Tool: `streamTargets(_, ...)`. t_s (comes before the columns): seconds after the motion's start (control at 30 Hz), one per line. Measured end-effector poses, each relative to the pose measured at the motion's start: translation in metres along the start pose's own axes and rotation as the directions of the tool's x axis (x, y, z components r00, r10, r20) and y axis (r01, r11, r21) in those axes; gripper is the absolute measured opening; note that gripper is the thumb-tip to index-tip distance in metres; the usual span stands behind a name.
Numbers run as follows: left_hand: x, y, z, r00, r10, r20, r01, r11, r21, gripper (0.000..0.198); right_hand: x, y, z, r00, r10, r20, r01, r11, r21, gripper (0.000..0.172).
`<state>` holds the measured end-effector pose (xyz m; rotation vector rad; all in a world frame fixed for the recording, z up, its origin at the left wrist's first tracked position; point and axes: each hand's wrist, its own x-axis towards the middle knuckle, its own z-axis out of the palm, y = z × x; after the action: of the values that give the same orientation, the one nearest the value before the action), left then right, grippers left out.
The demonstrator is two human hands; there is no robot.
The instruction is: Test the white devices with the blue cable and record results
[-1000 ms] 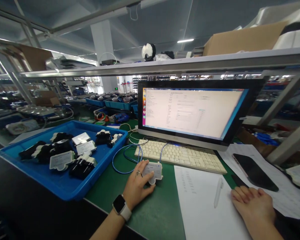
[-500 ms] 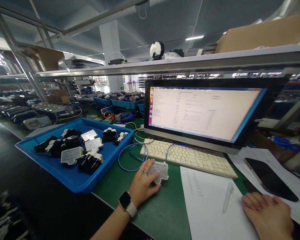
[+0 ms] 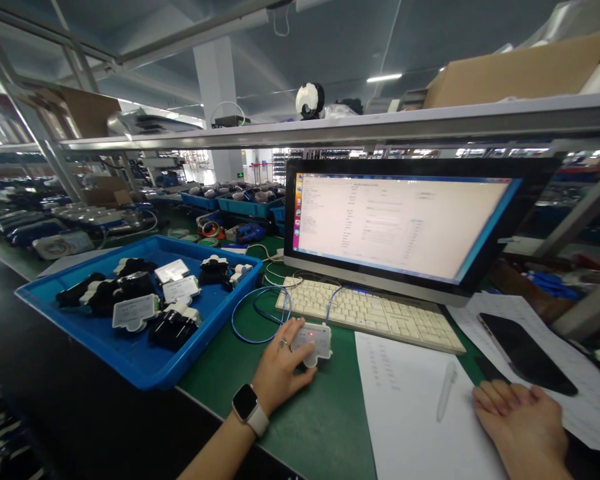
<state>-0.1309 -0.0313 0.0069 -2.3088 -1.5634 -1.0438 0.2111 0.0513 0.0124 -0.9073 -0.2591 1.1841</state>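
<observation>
My left hand (image 3: 283, 367), wearing a watch (image 3: 246, 403) and a ring, is closed on a flat white electronic module (image 3: 317, 341) in front of the keyboard. A small red light glows on the module's face. From its top edge runs a blue cable (image 3: 261, 313), which loops on the green tabletop. My right hand (image 3: 525, 420) rests at the right edge of a printed paper sheet (image 3: 410, 427), its fingers curled in with nothing visible in them. A white pen (image 3: 447, 392) lies on that sheet, left of my right hand.
A blue tray (image 3: 155, 373) holding several black and white modules stands left. Behind the keyboard (image 3: 370, 313) rises a monitor (image 3: 400, 227) showing a form. A dark phone (image 3: 527, 353) lies on papers at right. A shelf (image 3: 340, 131) spans above.
A red light now shows on the module in my left hand; it was not visible before. The whole view has shifted slightly, and both hands keep about the same places on the table.
</observation>
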Motion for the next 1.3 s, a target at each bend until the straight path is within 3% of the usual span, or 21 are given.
streamTargets(0.23,0.001,-0.002,0.000,1.000,0.021,-0.019,-0.021,1.000,-0.003,0.033,-0.004,0.000,0.004,0.995,0.082,-0.057,-0.076,0.992,0.101,0.032)
streamTargets(1.3,-0.001,-0.010,0.004,0.993,0.110,-0.032,-0.108,0.993,0.053,0.031,-0.011,0.002,0.013,0.995,0.041,-0.089,-0.025,0.983,0.180,0.039)
